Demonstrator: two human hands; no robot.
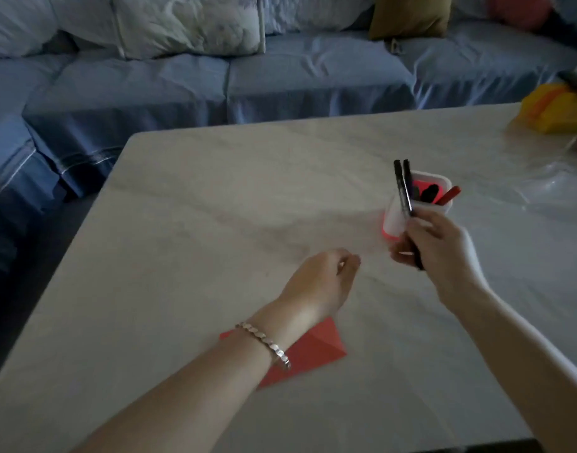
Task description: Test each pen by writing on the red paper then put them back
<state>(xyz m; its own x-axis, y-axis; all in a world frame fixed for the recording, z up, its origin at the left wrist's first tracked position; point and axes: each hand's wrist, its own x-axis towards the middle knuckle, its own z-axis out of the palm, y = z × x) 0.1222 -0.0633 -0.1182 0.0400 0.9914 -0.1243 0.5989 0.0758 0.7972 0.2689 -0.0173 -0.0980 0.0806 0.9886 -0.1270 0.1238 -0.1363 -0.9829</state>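
My right hand (436,250) grips two black pens (404,188) together, their tops pointing up just in front of the white and pink pen holder (395,222). The holder stands on the pale marble table (215,207) and holds several dark pens and one red pen (449,195). My left hand (319,282), with a silver bracelet on its wrist, hovers over the table with its fingers curled and nothing visible in them. The red paper (316,349) lies flat near the front of the table, partly hidden under my left wrist.
A blue sofa (234,83) with pale cushions runs behind the table. A yellow and orange object (555,109) sits at the table's far right corner, with clear plastic wrap (548,178) beside it.
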